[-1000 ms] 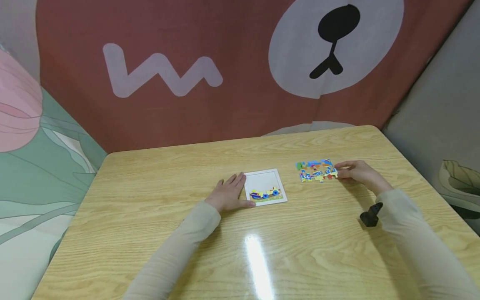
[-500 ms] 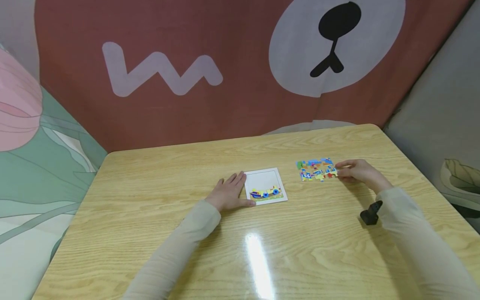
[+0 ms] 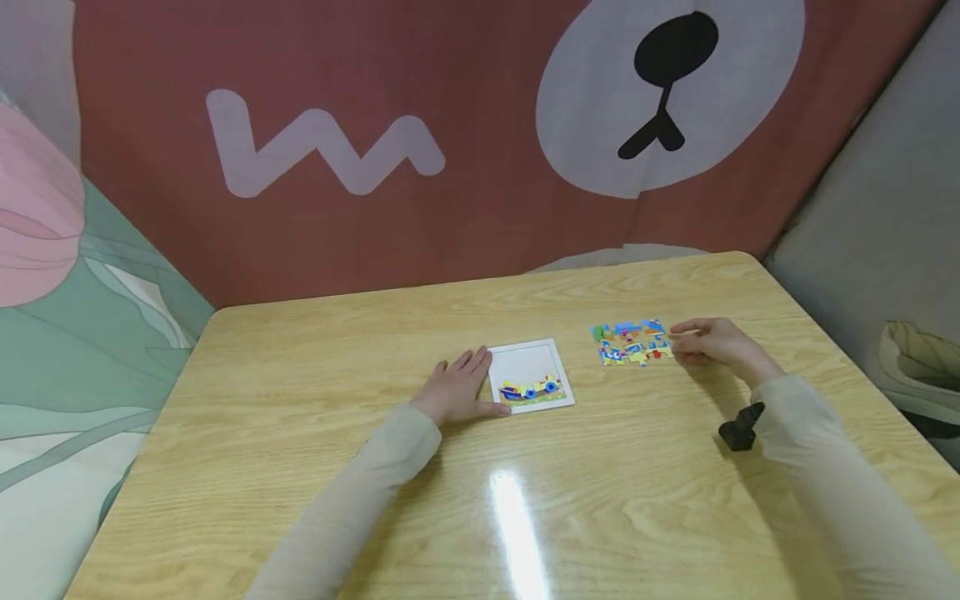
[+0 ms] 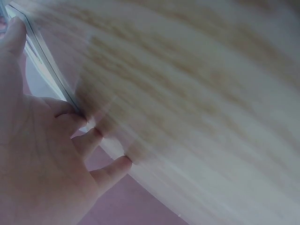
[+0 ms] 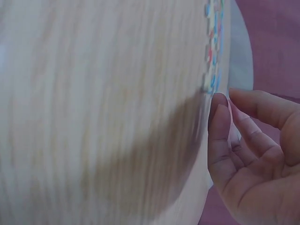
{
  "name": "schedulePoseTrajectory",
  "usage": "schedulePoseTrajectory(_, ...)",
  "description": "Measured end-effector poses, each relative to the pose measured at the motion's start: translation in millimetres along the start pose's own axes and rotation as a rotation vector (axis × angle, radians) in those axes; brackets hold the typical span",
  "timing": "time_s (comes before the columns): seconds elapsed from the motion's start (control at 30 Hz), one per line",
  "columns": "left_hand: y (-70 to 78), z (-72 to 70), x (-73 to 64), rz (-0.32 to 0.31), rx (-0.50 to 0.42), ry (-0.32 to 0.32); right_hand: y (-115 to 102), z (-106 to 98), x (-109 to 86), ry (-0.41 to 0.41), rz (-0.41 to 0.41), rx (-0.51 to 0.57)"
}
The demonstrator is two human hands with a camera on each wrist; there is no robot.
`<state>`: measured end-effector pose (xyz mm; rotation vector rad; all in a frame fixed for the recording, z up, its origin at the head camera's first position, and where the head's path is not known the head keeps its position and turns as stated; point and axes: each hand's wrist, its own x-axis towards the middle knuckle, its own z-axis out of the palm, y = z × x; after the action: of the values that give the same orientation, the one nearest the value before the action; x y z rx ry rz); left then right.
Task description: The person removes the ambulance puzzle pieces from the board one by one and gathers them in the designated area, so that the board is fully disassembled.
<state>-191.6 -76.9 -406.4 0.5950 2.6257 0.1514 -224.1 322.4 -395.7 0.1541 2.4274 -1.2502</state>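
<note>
A square white puzzle tray (image 3: 531, 358) lies on the table, with a joined strip of colourful jigsaw pieces (image 3: 532, 390) showing a vehicle along its near edge. My left hand (image 3: 459, 390) is spread flat at the tray's left side, fingertips and thumb on its rim. To the right lies a cluster of jigsaw pieces (image 3: 633, 343), roughly joined in rows. My right hand (image 3: 716, 343) is at the cluster's right edge, fingers loosely bent, thumb and forefinger slightly apart. In the right wrist view its fingertips (image 5: 219, 105) are beside the pieces' end; nothing shows between them.
The wooden table (image 3: 285, 400) reaches a red-brown curtain (image 3: 375, 233) with a cartoon print behind it. A small black object (image 3: 741, 429) is at the right sleeve's cuff. A grey surface (image 3: 870, 217) rises beyond the table's right side.
My right hand stays at the cluster's edge with only slight finger movement, and the rightmost pieces look slightly shifted. The left hand and tray have kept their places.
</note>
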Motion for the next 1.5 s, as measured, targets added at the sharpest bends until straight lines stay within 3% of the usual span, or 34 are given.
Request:
schedulePoseTrajectory(0.37,-0.7,1.2,0.1,0.002,0.003,-0.001,-36.2,25.2,-2.6,-0.014,-0.135,-0.046)
schedulePoseTrajectory(0.77,-2.5,3.6,2.7,0.008,0.021,0.006,-78.2,80.1,-2.4,-0.085,-0.231,-0.046)
schedulePoseTrajectory(1.17,-2.3,2.4,1.5,-0.005,0.005,0.0,-96.7,141.7,1.9,-0.201,-0.311,-0.113)
schedulePoseTrajectory(1.5,-1.2,0.3,-0.7,-0.004,-0.023,-0.01,-104.0,168.9,1.3,-0.266,-0.418,-0.162)
